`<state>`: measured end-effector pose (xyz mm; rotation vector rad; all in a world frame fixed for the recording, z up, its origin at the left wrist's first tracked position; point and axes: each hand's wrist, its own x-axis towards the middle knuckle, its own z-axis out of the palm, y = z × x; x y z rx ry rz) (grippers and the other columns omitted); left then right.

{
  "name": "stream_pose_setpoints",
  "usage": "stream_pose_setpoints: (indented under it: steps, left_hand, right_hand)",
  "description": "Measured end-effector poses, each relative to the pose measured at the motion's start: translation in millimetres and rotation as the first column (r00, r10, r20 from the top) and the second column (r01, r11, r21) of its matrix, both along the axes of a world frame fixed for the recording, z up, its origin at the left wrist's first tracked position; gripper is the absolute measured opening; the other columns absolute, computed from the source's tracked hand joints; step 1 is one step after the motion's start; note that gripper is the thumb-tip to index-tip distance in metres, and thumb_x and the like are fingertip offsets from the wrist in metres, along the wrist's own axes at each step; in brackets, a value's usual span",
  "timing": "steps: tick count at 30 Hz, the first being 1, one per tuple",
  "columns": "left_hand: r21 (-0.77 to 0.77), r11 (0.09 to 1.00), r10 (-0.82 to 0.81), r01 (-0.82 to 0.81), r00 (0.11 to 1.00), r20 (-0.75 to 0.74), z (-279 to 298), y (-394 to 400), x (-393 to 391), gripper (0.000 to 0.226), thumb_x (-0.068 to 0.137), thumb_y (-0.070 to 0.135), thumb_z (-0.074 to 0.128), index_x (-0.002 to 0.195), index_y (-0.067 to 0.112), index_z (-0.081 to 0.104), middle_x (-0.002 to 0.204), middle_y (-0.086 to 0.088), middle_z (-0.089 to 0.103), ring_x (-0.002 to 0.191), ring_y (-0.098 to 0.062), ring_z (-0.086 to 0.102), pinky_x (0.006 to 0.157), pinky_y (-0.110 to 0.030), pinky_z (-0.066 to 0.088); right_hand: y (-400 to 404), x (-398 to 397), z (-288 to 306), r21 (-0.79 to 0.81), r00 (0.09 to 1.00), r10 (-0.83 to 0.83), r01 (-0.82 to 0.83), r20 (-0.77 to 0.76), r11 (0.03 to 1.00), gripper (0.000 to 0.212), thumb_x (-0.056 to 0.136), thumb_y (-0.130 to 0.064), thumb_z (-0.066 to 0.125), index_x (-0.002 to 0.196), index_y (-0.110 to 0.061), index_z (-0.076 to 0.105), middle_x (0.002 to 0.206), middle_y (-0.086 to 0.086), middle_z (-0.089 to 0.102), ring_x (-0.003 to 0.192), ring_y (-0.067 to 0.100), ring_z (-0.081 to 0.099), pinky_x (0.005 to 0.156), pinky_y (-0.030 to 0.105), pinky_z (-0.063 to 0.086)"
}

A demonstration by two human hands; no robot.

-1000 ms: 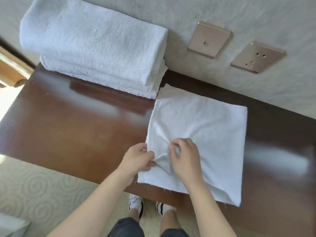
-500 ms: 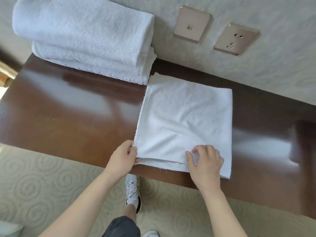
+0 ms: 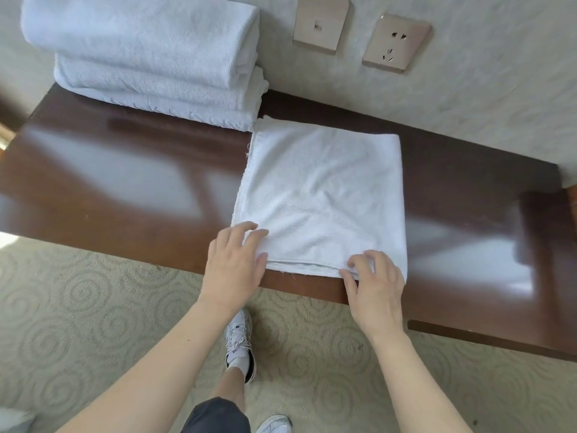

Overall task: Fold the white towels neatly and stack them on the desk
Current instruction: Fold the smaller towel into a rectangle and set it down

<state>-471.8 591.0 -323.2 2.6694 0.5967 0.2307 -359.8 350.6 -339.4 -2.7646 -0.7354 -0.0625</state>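
Left hand: your left hand (image 3: 234, 264) lies nearly flat on the near-left corner of the folded white terry towel (image 3: 324, 195), fingers straight and slightly spread, thumb along the near edge; it grasps nothing.
Right hand: your right hand (image 3: 376, 284) sits at the towel's near-right corner, fingers bent, thumb and fingertips pinching the layered edge.
Folded towel: flat on the glossy dark brown wooden desk (image 3: 125, 182), its near edge just inside the desk's front edge, at 12 o'clock from your hands.
Stack: thick folded white towels (image 3: 146, 57) at 10 o'clock, against the wall, touching the flat towel's far-left corner.
Wall: two beige square socket plates (image 3: 359, 35) at 12 o'clock.
Floor: patterned pale carpet (image 3: 78, 307).
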Motion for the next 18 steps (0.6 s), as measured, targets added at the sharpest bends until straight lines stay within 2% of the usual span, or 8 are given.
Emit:
stream_pose_setpoints:
  steps: [2,6,8,10,13,15,17,18]
  left_hand:
    - [-0.045,0.984,-0.173,0.173,0.985,0.004,-3.1,-3.1,2.4,0.038,0.073,0.025,0.086,0.108,0.021,0.073,0.118,-0.001,0.066,0.104,-0.03,0.06,0.084,-0.045,0.052]
    - [-0.058,0.979,-0.193,0.195,0.981,0.029,-4.2,4.0,5.6,0.014,0.078,0.019,0.083,0.086,0.018,0.072,0.094,0.001,0.065,0.085,-0.029,0.062,0.071,-0.044,0.056]
    - [0.0,0.975,-0.223,0.223,0.973,0.062,-5.1,5.2,5.2,0.007,0.089,0.023,0.067,0.084,0.018,0.068,0.095,0.002,0.065,0.087,-0.027,0.061,0.072,-0.042,0.055]
    - [0.002,0.964,-0.267,0.267,0.961,0.073,-6.8,6.1,2.4,0.017,0.095,0.028,0.054,0.085,0.018,0.064,0.1,0.002,0.067,0.098,-0.027,0.063,0.081,-0.041,0.055]
    - [0.038,0.955,-0.295,0.293,0.954,0.051,-10.6,6.6,-2.2,0.011,0.091,0.017,0.069,0.084,0.016,0.061,0.104,0.0,0.068,0.116,-0.032,0.062,0.094,-0.049,0.053]
    - [0.036,0.954,-0.299,0.299,0.954,0.001,-10.9,3.5,-3.1,0.016,0.087,0.01,0.072,0.084,0.016,0.058,0.106,-0.001,0.066,0.121,-0.032,0.059,0.095,-0.054,0.051]
    - [0.03,0.967,-0.254,0.255,0.967,-0.037,-3.2,-4.9,-0.2,0.008,0.091,0.019,0.06,0.085,0.016,0.056,0.105,-0.001,0.062,0.124,-0.032,0.057,0.098,-0.057,0.047]
    - [0.013,0.979,-0.202,0.203,0.978,-0.057,1.8,-9.7,3.5,0.015,0.092,0.028,0.05,0.084,0.017,0.055,0.102,-0.001,0.059,0.122,-0.032,0.057,0.101,-0.057,0.044]
  right_hand:
    - [0.3,0.1,-4.1,0.015,0.999,-0.005,0.004,0.048,1.0,0.007,0.089,-0.016,0.07,0.094,-0.014,0.066,0.106,0.009,0.056,0.105,0.036,0.057,0.09,0.054,0.044]
    - [1.5,2.6,-8.7,0.034,0.998,-0.003,0.001,0.064,0.999,0.016,0.085,0.003,0.071,0.088,-0.01,0.061,0.098,0.01,0.052,0.096,0.037,0.053,0.086,0.053,0.044]
    - [-0.4,2.7,-8.0,0.015,0.998,0.032,-0.033,0.056,0.999,0.013,0.087,-0.002,0.07,0.092,-0.01,0.061,0.101,0.01,0.052,0.1,0.037,0.053,0.089,0.055,0.044]
    - [-3.2,2.1,-5.0,0.011,0.998,0.054,-0.054,0.034,0.998,0.015,0.087,-0.008,0.071,0.097,-0.012,0.061,0.104,0.009,0.052,0.103,0.035,0.051,0.092,0.057,0.044]
    - [-7.2,0.3,-2.9,-0.043,0.994,0.053,-0.049,0.097,0.998,0.006,0.089,-0.015,0.07,0.09,-0.015,0.064,0.099,0.005,0.056,0.092,0.031,0.053,0.082,0.049,0.046]
    - [-8.9,-3.7,-1.2,-0.1,0.99,0.019,-0.005,0.139,0.995,0.014,0.095,-0.025,0.055,0.088,-0.016,0.063,0.097,0.002,0.057,0.084,0.028,0.052,0.077,0.043,0.042]
    - [-8.8,-13.2,3.1,-0.136,0.991,0.001,0.017,0.133,0.991,0.023,0.095,-0.03,0.043,0.089,-0.017,0.061,0.096,0.001,0.057,0.079,0.028,0.052,0.072,0.041,0.04]
    - [-7.3,-20.9,6.1,-0.151,0.993,-0.01,0.028,0.12,0.988,0.023,0.095,-0.03,0.042,0.089,-0.017,0.06,0.094,0.0,0.056,0.077,0.027,0.051,0.069,0.04,0.038]
